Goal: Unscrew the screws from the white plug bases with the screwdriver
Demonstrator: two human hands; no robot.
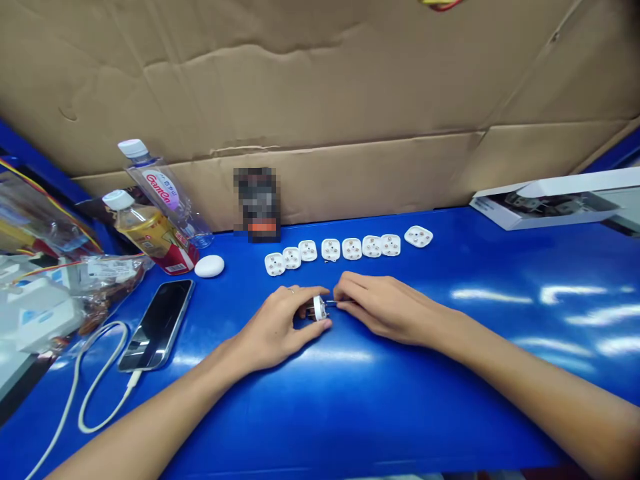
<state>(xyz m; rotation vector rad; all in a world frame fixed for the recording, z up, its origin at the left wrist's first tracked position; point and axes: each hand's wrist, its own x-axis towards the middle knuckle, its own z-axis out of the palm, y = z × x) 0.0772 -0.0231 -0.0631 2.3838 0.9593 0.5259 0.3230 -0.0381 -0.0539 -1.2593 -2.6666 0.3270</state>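
Observation:
My left hand (280, 325) is closed round a small white plug piece (317, 309) with metal pins, its thumb and fingers on the rim. From the right, my right hand (373, 303) pinches a thin metal-shafted tool (331, 303), whose tip meets the plug piece; the tool's handle is hidden in the fingers. Beyond both hands runs a row of several white rounded-square pieces (351, 249) with metal contacts showing on their upper faces. One similar piece (419, 236) lies apart at the row's right end.
A phone (157, 323) with a white cable, a white oval case (209, 266) and two bottles (165, 193) are at left, beside bagged parts (100, 280). A blurred-out dark packet (258, 204) leans on the cardboard (325, 180). An open white box (545, 200) stands back right.

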